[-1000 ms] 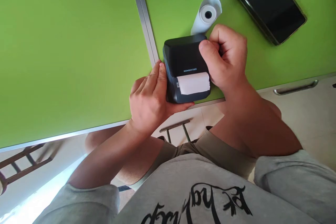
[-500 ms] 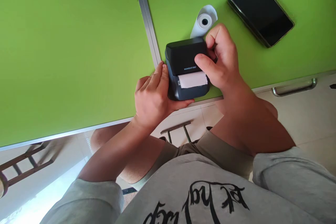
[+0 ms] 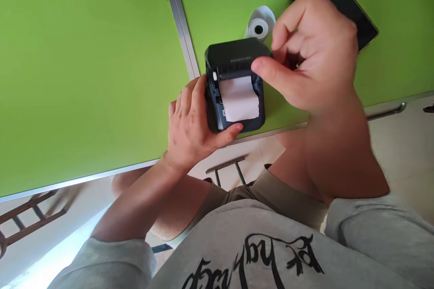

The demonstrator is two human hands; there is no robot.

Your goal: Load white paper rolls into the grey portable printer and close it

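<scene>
A small dark label printer (image 3: 252, 125) stands near the table's front edge with its black lid (image 3: 227, 54) raised. From under the lid a strip of white paper (image 3: 240, 101) hangs out over the front. My left hand (image 3: 190, 124) grips the printer's left side, fingers along the side and thumb at the front. At the lid's right edge, my right hand (image 3: 318, 49) pinches with thumb and bent fingers. Just behind the printer lies a roll of white paper (image 3: 267, 21), partly hidden by the lid.
A black flat device like a phone or tablet (image 3: 361, 16) lies at the back right, partly covered by my right hand. A metal strip (image 3: 181, 22) crosses the green table (image 3: 84, 63). A metal handle (image 3: 388, 113) is at the front right edge.
The printer's lid has swung up, uncovering the paper strip and the inside. My right hand has risen with it. The printer has shifted slightly left in view, my left hand still on it.
</scene>
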